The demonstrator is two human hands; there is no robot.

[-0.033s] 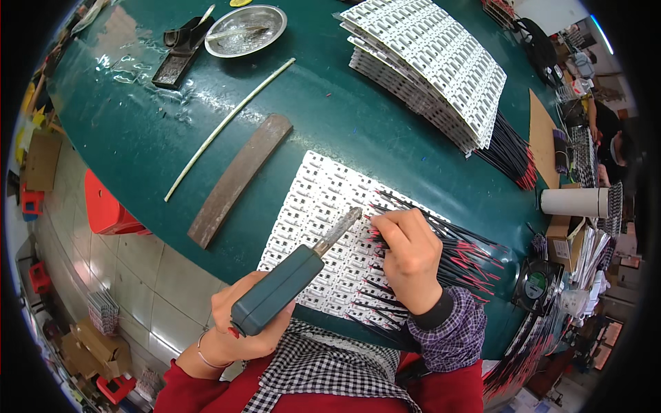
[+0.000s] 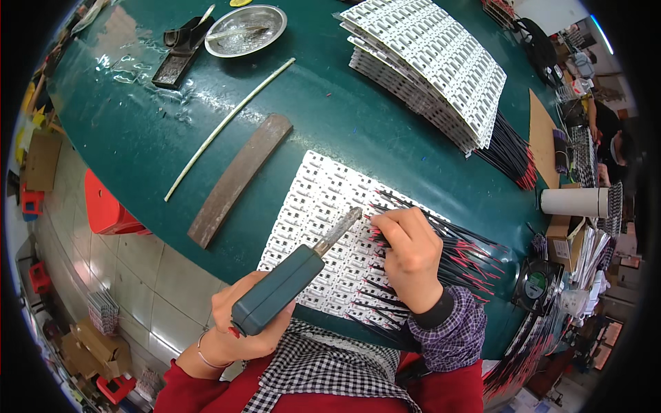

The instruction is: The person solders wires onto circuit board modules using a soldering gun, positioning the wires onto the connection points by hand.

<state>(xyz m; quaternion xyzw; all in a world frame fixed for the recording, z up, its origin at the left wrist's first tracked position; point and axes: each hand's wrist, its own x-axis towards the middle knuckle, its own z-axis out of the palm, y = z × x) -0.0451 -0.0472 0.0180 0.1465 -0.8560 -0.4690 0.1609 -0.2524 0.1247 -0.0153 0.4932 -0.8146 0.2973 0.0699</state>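
My left hand (image 2: 226,341) is wrapped round the dark green body of a soldering iron (image 2: 279,289). The iron's metal tip slants up and right, over a white circuit board panel (image 2: 313,196) covered in rows of small black parts. Just right of the tip, my right hand (image 2: 414,258) pinches a thin black wire (image 2: 370,217) with a reddish end, held down at the panel; its fingers hide part of it. Several more black wires (image 2: 458,251) with red ends run from the panel's right side out over the green table (image 2: 330,103).
A stack of white panels (image 2: 430,62) with trailing wires stands at the back right. Left of my panel lie a brown bar (image 2: 241,179) and a thin pale stick (image 2: 231,124). Farther back are a metal dish (image 2: 246,45) and a black holder (image 2: 180,58). A tape measure (image 2: 537,283) sits right.
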